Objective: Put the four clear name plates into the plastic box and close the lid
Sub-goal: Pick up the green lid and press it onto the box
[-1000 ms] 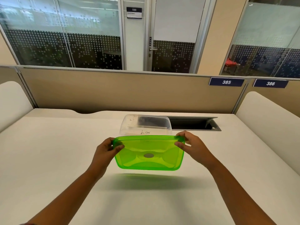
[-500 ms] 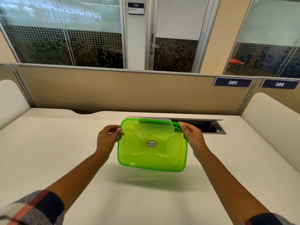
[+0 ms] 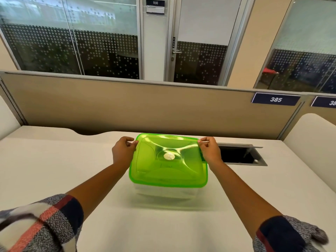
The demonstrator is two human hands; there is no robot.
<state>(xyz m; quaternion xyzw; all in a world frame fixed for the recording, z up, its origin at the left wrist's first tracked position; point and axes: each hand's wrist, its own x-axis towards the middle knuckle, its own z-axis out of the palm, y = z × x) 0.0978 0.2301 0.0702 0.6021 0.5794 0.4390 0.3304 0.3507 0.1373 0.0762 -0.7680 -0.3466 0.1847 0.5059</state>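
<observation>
Head view: green lid [image 3: 168, 160] now lowered flat over clear plastic box [image 3: 168, 192] at table centre, no longer tilted at 6 o'clock. Pinched by left hand [image 3: 122, 151] at 9 o'clock, right hand [image 3: 209, 151] at 3. Name plates indiscernible. Probably just pressing down left.

Both hands, left [image 3: 123, 151] and right [image 3: 209, 151], reach forward, fingers curled in pinches.
</observation>
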